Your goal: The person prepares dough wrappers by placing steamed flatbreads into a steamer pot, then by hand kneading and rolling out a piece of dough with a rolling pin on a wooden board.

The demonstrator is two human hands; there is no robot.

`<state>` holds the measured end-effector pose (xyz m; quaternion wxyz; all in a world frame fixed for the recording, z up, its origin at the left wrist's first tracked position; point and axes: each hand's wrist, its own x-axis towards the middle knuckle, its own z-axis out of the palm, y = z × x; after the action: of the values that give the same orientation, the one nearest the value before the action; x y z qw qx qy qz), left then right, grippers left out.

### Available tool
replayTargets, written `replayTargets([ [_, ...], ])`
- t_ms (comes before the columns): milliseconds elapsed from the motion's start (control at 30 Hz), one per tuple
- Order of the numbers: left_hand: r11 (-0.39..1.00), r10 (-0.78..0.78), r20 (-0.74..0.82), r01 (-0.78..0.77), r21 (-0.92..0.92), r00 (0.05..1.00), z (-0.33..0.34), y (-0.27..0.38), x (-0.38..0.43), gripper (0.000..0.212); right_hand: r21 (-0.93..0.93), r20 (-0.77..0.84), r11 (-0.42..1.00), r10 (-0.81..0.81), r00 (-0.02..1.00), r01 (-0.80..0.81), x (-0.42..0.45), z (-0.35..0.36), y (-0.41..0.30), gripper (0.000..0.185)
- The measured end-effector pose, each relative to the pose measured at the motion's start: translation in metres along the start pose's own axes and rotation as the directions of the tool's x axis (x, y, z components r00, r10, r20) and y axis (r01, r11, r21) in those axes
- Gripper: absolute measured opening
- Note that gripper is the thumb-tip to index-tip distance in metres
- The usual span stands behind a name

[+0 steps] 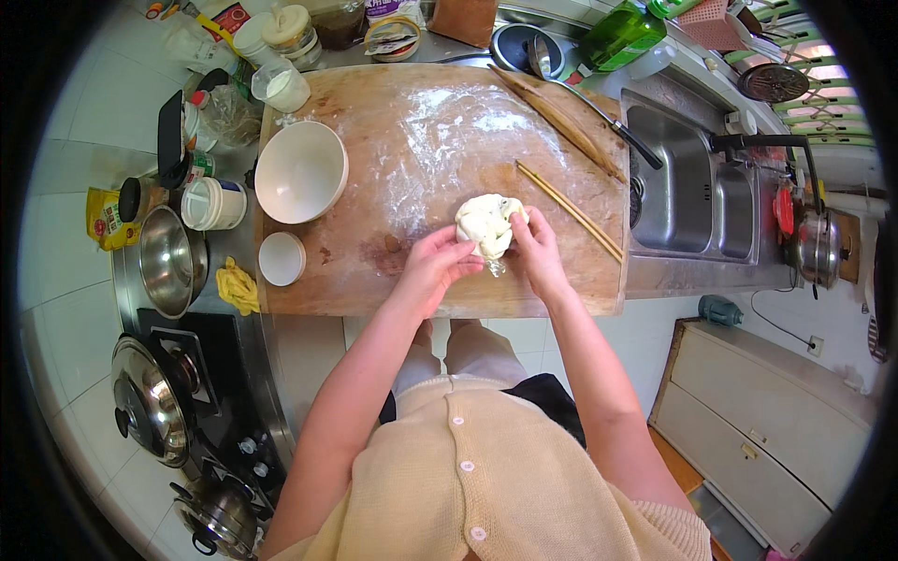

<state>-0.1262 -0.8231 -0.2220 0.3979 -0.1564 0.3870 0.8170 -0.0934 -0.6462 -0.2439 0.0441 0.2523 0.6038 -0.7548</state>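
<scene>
A lumpy piece of pale dough (pixel 484 223) is between my two hands, over the near part of a floured wooden board (pixel 365 259). My left hand (pixel 443 263) grips its lower left side, thumb on top. At its right edge my right hand (pixel 537 245) pinches the dough between thumb and fingers. A scrap of clear plastic film (pixel 495 267) shows just below the dough. To the right lies a pair of wooden chopsticks (pixel 572 212). White flour (pixel 449 126) is spread over the board beyond my hands.
At the board's left stand a white bowl (pixel 302 172), a small white container (pixel 282 259) and a tub of flour (pixel 280 85). A wooden rolling pin (pixel 561 123) and a ladle (pixel 596 109) lie far right, near the sink (pixel 670 182). A gas stove (pixel 210 379) is at left.
</scene>
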Motion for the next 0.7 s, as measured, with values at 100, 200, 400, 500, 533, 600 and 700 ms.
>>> replayTargets([
  [100, 0.961, 0.048, -0.167, 0.0, 0.277, 0.985, 0.001, 0.001, 0.024, 0.04, -0.249, -0.005, 0.962, -0.114, 0.993, 0.109, 0.003, -0.01, 0.002, 0.02],
  [200, 0.77, 0.209, -0.179, -0.048, 0.636, 0.961, 0.016, 0.0, 0.034, 0.04, -0.763, 0.073, 0.493, -0.578, 0.813, 0.419, -0.007, -0.005, -0.01, 0.025],
  [400, 0.034, 0.609, 0.229, -0.313, 0.949, 0.76, 0.0, -0.015, 0.049, 0.041, -0.807, 0.315, 0.316, -0.485, 0.816, 0.499, -0.032, 0.005, -0.012, 0.028],
  [500, 0.201, 0.415, 0.288, -0.396, 0.896, 0.863, 0.009, -0.002, 0.047, 0.047, -0.799, 0.174, 0.505, -0.327, 0.929, 0.327, -0.01, -0.009, -0.014, 0.026],
  [533, 0.222, 0.343, 0.288, -0.375, 0.9, 0.894, 0.012, 0.002, 0.045, 0.048, -0.779, 0.172, 0.542, -0.298, 0.939, 0.315, 0.005, -0.012, -0.018, 0.028],
  [600, 0.108, 0.326, 0.298, -0.349, 0.931, 0.897, 0.013, 0.007, 0.049, 0.049, -0.772, 0.199, 0.511, -0.37, 0.907, 0.378, 0.021, -0.01, -0.026, 0.029],
  [700, -0.071, 0.332, 0.349, -0.345, 0.936, 0.876, 0.015, 0.01, 0.065, 0.051, -0.772, 0.145, 0.561, -0.303, 0.942, 0.3, 0.045, -0.007, -0.032, 0.025],
])
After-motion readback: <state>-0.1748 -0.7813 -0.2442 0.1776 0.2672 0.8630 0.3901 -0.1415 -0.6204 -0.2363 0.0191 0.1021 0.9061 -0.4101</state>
